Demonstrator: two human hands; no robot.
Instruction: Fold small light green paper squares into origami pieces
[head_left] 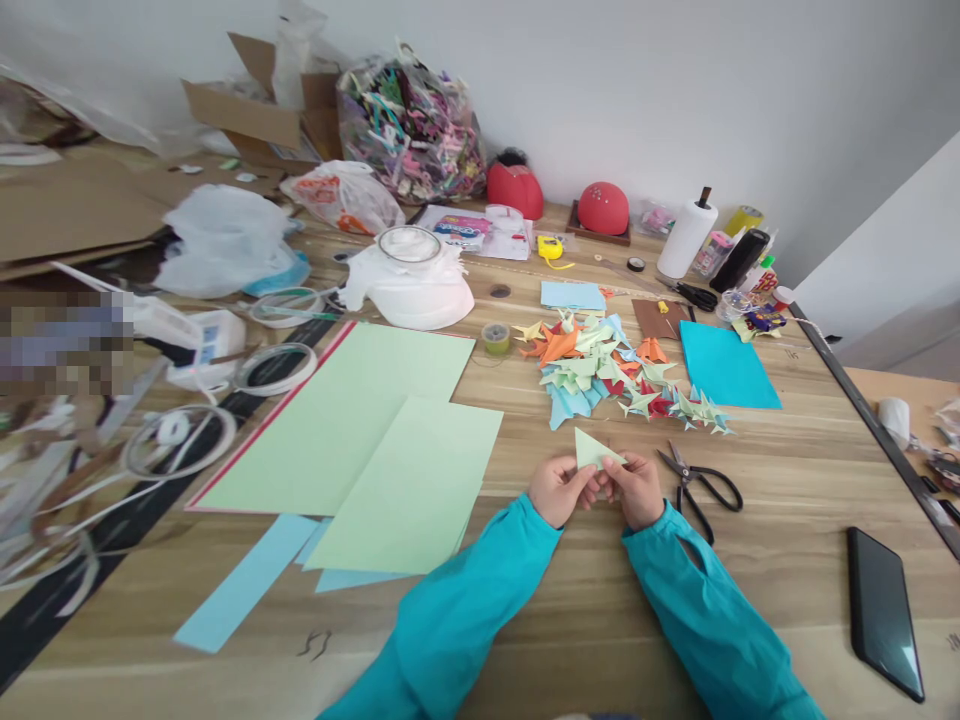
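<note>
Between my two hands is a small pale green paper, folded to a triangle and held above the wooden table. My left hand pinches its left lower edge with the thumb on top. At its right corner, my right hand grips it the same way; the fingers underneath are partly hidden. Just beyond lies a heap of folded paper cranes in green, orange, blue and red. Black-handled scissors rest with blades parted, right of my right hand.
Large green paper sheets lie to the left, over blue strips. A phone is at the right. Turquoise paper, a tape roll and a yellow tape measure sit further back. Coiled white bands clutter the left side.
</note>
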